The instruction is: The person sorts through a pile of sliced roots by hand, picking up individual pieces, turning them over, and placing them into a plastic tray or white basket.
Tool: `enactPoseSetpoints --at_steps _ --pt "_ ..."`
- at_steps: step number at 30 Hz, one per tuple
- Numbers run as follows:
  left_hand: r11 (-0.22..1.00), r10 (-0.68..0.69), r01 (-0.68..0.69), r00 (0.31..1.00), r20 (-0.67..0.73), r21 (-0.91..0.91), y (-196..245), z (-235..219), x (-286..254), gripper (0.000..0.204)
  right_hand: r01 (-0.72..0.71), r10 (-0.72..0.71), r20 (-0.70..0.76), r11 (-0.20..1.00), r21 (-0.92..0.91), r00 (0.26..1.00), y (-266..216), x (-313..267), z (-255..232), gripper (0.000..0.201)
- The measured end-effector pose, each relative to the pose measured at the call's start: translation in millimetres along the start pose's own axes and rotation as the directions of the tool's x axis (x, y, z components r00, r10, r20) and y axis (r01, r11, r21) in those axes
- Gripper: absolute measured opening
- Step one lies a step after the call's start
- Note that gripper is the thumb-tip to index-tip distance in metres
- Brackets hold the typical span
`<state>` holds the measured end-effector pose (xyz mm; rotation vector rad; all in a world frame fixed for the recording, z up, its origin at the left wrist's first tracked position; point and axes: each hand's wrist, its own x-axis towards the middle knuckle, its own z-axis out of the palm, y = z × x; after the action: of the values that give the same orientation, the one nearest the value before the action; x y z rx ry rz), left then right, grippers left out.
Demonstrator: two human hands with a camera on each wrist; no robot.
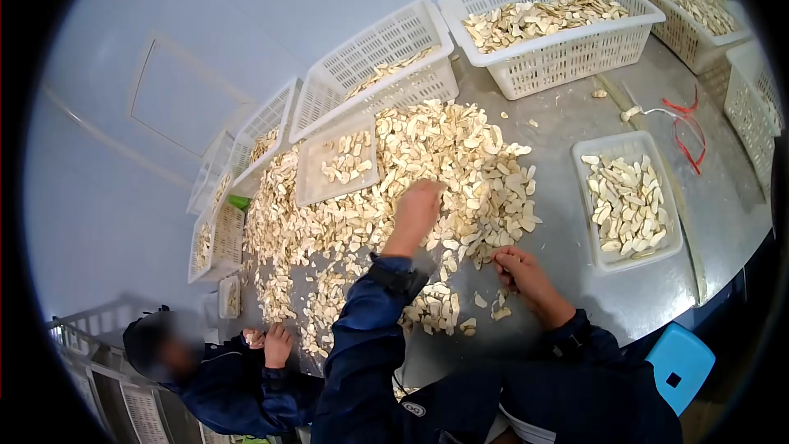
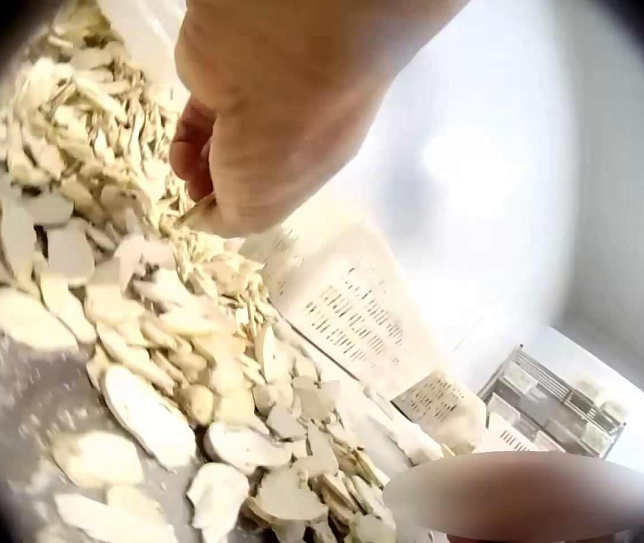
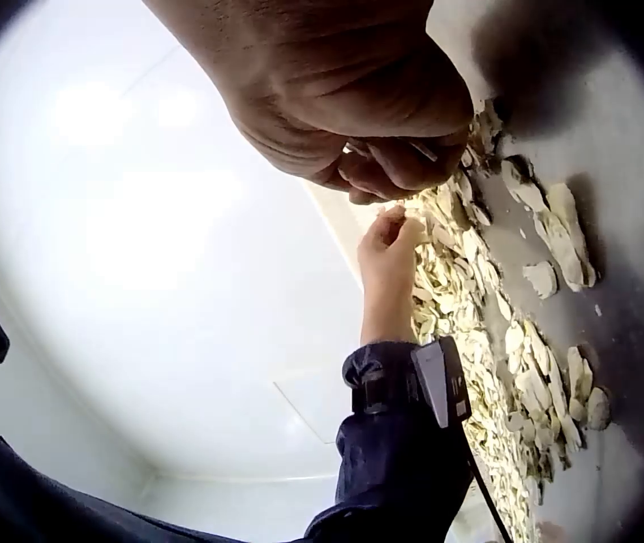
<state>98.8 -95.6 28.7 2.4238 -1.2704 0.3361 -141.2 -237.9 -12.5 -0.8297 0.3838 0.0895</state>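
Observation:
A broad heap of pale, dried-looking slices (image 1: 444,148) covers the middle of the metal table. My left hand (image 1: 417,212) reaches over this heap. Between its thumb and fingers it pinches one pale slice (image 2: 198,213), as the left wrist view shows. Nearer my body, my right hand (image 1: 526,279) is held at the heap's right edge with its fingers curled. In the right wrist view, pale slice edges (image 3: 422,149) show inside those curled fingers; most of what it holds is hidden by the hand.
A shallow white tray (image 1: 579,166) of slices stands at the right, near a strip with red string (image 1: 699,144). Another tray (image 1: 308,189) lies on the heap. White slotted baskets (image 1: 567,53) line the back. At the lower left, another person's hands (image 1: 278,347) are at the table edge.

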Motion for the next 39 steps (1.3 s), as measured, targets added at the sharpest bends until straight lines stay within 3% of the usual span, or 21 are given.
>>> enactPoseSetpoints --at_steps 1,2,3,6,8,10,14,15,18,20,27,35,38,39 --pt "0.996 0.083 -0.077 0.988 -0.131 0.052 -6.1 -13.4 2.3 0.019 0.0 0.0 0.004 1.0 0.0 1.0 -0.8 0.0 0.2 0.011" --pt "0.969 0.117 -0.065 0.971 -0.208 0.24 -24.5 -21.3 5.6 0.02 -0.004 0.004 0.0 1.0 -0.003 1.0 -2.2 -0.5 0.5 0.011" --pt "0.94 0.053 0.034 0.968 -0.244 0.341 -48.3 -35.1 11.7 0.022 -0.009 0.009 -0.004 1.0 -0.007 1.0 -3.6 -1.5 1.1 0.011" --pt "0.863 0.031 0.257 0.833 -0.553 0.435 -54.8 -104.4 31.0 0.022 -0.018 0.018 -0.01 1.0 -0.017 1.0 -0.7 -2.5 2.6 0.011" --pt "0.877 -0.07 0.311 0.837 -0.543 0.367 -70.6 -109.4 31.4 0.025 -0.01 0.01 -0.008 1.0 -0.024 1.0 -1.4 -0.7 2.3 0.012" --pt "0.951 -0.139 0.233 0.909 -0.394 0.202 -71.7 -84.3 26.1 0.023 -0.003 0.003 -0.007 1.0 -0.029 1.0 -0.9 -0.7 1.9 0.012" --pt "1.0 -0.028 0.027 0.984 -0.176 -0.007 -38.2 -2.1 13.5 0.022 -0.01 0.01 -0.01 0.998 -0.057 1.0 -2.3 -2.3 3.3 0.011" --pt "0.995 -0.086 0.081 0.993 -0.08 -0.064 -30.9 15.5 15.1 0.022 -0.007 0.007 0.0 0.999 -0.04 1.0 -0.5 -2.4 2.5 0.012" --pt "0.992 -0.126 0.122 0.987 -0.102 -0.041 -10.1 51.1 23.5 0.026 -0.007 0.007 0.012 1.0 -0.006 1.0 1.3 -2.1 0.8 0.011" --pt "0.977 -0.209 0.207 0.977 -0.039 -0.05 -3.6 61.9 30.2 0.027 -0.009 0.009 0.012 1.0 -0.007 1.0 0.6 -1.2 1.1 0.011" --pt "0.96 -0.241 0.249 0.968 0.075 -0.131 6.5 51.2 22.2 0.029 -0.021 0.021 0.015 1.0 0.006 1.0 -0.9 -3.7 5.2 0.01" --pt "0.861 -0.339 0.342 0.938 0.075 -0.376 -6.4 29.7 -3.0 0.027 -0.009 0.009 0.004 0.999 -0.031 1.0 0.9 -2.0 4.4 0.011" --pt "0.759 -0.404 0.448 0.893 0.198 -0.472 -26.0 11.8 -5.5 0.027 -0.005 0.005 0.006 0.999 -0.038 1.0 2.4 -1.4 4.6 0.011" --pt "0.742 -0.47 0.558 0.828 0.307 -0.37 -40.9 4.2 0.9 0.028 -0.009 0.009 0.003 0.999 -0.048 1.0 2.7 -1.5 4.4 0.011"
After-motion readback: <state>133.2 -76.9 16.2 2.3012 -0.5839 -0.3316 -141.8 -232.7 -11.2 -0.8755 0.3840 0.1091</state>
